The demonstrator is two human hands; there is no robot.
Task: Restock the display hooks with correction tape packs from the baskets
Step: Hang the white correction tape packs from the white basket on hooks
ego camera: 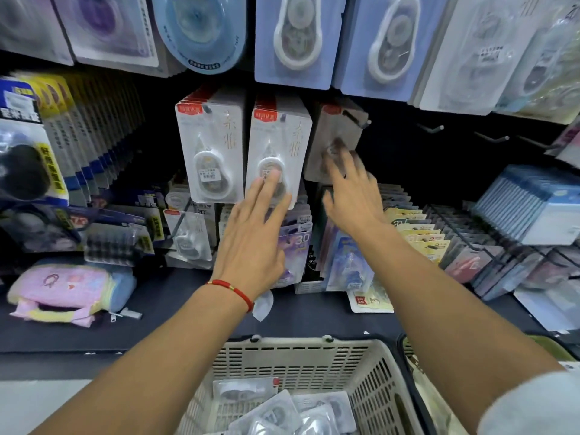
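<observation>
beige basket (301, 359) holds loose packs (282, 412); left hand (254, 237) flat, right hand (351, 196) blurred, grip unclear.

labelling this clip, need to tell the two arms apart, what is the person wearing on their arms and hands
The left hand is bare, with a thin red cord bracelet carrying a small gold bead around the wrist. The right hand is bare too, no bracelet or ring visible. Both forearms are uncovered; a pale grey sleeve shows only at the right arm's upper end, in the bottom right corner.
</observation>
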